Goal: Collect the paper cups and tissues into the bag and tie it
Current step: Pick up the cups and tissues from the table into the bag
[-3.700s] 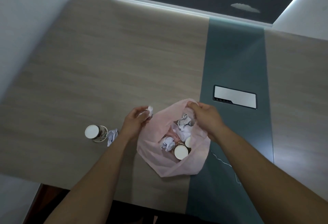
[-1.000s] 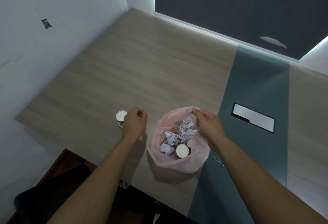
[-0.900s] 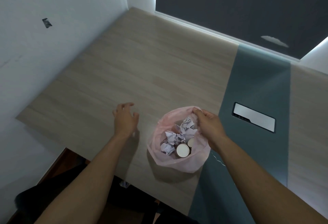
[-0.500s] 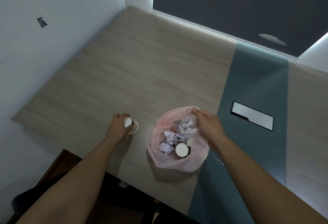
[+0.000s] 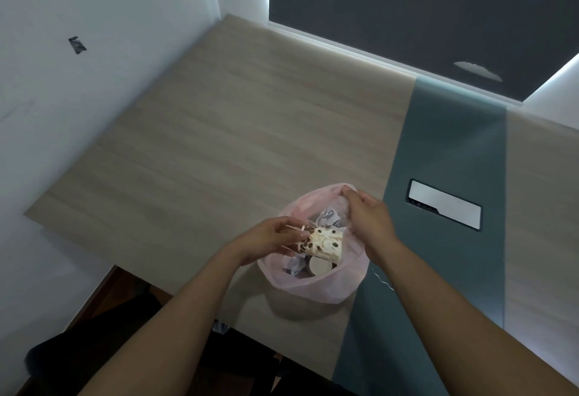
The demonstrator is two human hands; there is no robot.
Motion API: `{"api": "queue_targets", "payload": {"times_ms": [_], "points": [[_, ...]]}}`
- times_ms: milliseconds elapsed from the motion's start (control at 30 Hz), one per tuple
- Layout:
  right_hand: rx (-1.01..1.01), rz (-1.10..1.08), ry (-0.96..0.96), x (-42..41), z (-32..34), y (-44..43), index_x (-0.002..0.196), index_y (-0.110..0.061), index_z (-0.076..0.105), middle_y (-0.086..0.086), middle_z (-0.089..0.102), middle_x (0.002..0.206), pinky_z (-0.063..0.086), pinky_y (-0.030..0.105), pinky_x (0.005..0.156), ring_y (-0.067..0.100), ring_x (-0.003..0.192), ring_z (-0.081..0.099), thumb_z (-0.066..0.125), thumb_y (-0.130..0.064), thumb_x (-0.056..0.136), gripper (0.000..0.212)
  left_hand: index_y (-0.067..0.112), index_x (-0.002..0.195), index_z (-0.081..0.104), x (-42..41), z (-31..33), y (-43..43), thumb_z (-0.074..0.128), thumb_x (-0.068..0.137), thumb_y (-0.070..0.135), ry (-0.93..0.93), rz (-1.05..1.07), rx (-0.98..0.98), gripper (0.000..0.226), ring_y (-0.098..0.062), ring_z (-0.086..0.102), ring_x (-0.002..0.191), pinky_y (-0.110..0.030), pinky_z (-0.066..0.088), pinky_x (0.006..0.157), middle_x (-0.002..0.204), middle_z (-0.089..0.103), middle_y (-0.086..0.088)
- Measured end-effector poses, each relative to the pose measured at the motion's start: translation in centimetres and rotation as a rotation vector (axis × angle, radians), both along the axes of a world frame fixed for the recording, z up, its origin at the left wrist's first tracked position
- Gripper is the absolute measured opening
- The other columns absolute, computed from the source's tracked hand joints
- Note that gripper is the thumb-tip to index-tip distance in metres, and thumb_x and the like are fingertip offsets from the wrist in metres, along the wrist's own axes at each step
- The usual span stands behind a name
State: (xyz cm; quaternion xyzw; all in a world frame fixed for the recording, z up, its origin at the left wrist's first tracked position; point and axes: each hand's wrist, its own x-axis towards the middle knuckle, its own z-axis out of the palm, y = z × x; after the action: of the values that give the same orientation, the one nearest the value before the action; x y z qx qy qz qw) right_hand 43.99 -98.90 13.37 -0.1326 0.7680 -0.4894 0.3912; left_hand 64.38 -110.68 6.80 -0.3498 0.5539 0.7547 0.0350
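Your left hand (image 5: 266,239) grips a spotted paper cup (image 5: 322,243), held sideways over the pink bag (image 5: 313,289). Your right hand (image 5: 366,220) pinches its rim open. Tissues (image 5: 329,218) and 1 other cup (image 5: 319,267) lie inside. Dropping this cup and tying the bag remain.

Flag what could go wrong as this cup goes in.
The left hand holds the paper cup sideways over the slack left rim of the bag; it may catch and roll onto the table.
Only the right hand pinches the rim open, at the far side; the mouth may fold shut.
A crumpled scrap below the table edge, possibly a tissue, may get missed.
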Motion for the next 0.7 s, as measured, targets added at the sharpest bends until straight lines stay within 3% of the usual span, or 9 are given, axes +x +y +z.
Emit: {"api": "queue_targets", "payload": {"times_ms": [133, 267, 367, 433, 500, 533, 600, 633, 700], "points": [[-0.001, 0.002, 0.005, -0.3, 0.2, 0.3, 0.099, -0.027, 0.082, 0.011, 0.068, 0.079, 0.05, 0.038, 0.073, 0.024, 0.076, 0.061, 0.064, -0.054, 0.098, 0.032, 0.021, 0.117, 0.077, -2.1, -1.2, 2.0, 0.092, 0.084, 0.036, -0.095, 0.119, -0.219, 0.039, -0.027, 0.08, 0.095, -0.05, 0.066, 0.088, 0.105, 0.081, -0.004], [-0.001, -0.022, 0.003, -0.8, 0.6, 0.6, 0.091, -0.027, 0.082, 0.002, 0.06, 0.071, 0.046, 0.034, 0.072, 0.02, 0.071, 0.056, 0.064, -0.047, 0.103, 0.029, 0.027, 0.096, 0.077, -2.6, -1.3, 2.1, 0.096, 0.074, 0.048, -0.123, 0.23, -0.511, 0.036, -0.018, 0.076, 0.073, -0.033, 0.062, 0.06, 0.089, 0.078, 0.007], [0.006, -0.034, -0.013, -1.2, 0.7, 0.9, 0.096, -0.021, 0.081, 0.001, 0.056, 0.069, 0.044, 0.034, 0.07, 0.019, 0.069, 0.053, 0.064, -0.046, 0.104, 0.031, 0.032, 0.093, 0.067, -1.6, -2.2, 1.7, 0.09, 0.071, 0.067, -0.226, 0.269, -0.841, 0.047, -0.006, 0.063, 0.086, -0.024, 0.051, 0.069, 0.095, 0.066, 0.013], [0.002, -0.042, -0.012, -1.2, 1.0, 1.1, 0.101, -0.016, 0.081, -0.002, 0.053, 0.066, 0.042, 0.032, 0.067, 0.017, 0.064, 0.05, 0.064, -0.046, 0.104, 0.034, 0.029, 0.115, 0.06, -0.6, -3.3, 1.5, 0.093, 0.066, 0.066, -0.394, 0.218, -0.843, 0.07, -0.016, 0.057, 0.108, -0.034, 0.054, 0.086, 0.118, 0.057, 0.005], [0.006, -0.042, -0.011, -1.3, 1.2, 1.4, 0.103, -0.013, 0.081, -0.003, 0.053, 0.065, 0.042, 0.03, 0.064, 0.015, 0.06, 0.051, 0.064, -0.044, 0.105, 0.035, 0.02, 0.136, 0.053, 0.1, -4.3, 1.2, 0.096, 0.065, 0.061, -0.588, 0.065, -0.707, 0.093, -0.03, 0.058, 0.123, -0.042, 0.054, 0.095, 0.134, 0.055, -0.008], [0.009, -0.042, -0.008, -1.3, 1.5, 1.5, 0.102, -0.015, 0.081, -0.005, 0.056, 0.063, 0.042, 0.028, 0.063, 0.012, 0.057, 0.053, 0.064, -0.043, 0.106, 0.034, 0.016, 0.134, 0.056, 0.5, -4.7, 1.1, 0.094, 0.07, 0.057, -0.636, 0.001, -0.669, 0.085, -0.033, 0.063, 0.121, -0.038, 0.053, 0.09, 0.132, 0.061, -0.011], [0.008, -0.033, -0.006, -1.4, 1.9, 1.9, 0.1, -0.021, 0.082, -0.012, 0.056, 0.056, 0.043, 0.026, 0.059, 0.004, 0.048, 0.052, 0.063, -0.042, 0.108, 0.029, 0.013, 0.106, 0.068, 0.9, -4.6, 0.9, 0.079, 0.087, 0.05, -0.608, -0.034, -0.673, 0.042, -0.036, 0.071, 0.105, -0.033, 0.044, 0.074, 0.113, 0.075, -0.016], [0.0, -0.031, 0.0, -1.5, 2.1, 2.1, 0.1, -0.023, 0.082, -0.013, 0.056, 0.056, 0.043, 0.025, 0.058, 0.003, 0.049, 0.052, 0.062, -0.042, 0.108, 0.029, 0.013, 0.09, 0.069, 1.1, -4.4, 0.8, 0.068, 0.091, 0.05, -0.563, -0.004, -0.713, 0.038, -0.038, 0.073, 0.097, -0.033, 0.041, 0.069, 0.101, 0.077, -0.019], [-0.012, -0.03, 0.017, -1.9, 2.5, 2.4, 0.098, -0.023, 0.082, -0.011, 0.061, 0.062, 0.045, 0.025, 0.059, 0.006, 0.055, 0.056, 0.062, -0.043, 0.108, 0.03, 0.009, 0.081, 0.072, 1.1, -3.1, 0.5, 0.053, 0.089, 0.054, -0.497, 0.124, -0.765, 0.049, -0.037, 0.073, 0.087, -0.034, 0.041, 0.066, 0.089, 0.076, -0.019]]}}
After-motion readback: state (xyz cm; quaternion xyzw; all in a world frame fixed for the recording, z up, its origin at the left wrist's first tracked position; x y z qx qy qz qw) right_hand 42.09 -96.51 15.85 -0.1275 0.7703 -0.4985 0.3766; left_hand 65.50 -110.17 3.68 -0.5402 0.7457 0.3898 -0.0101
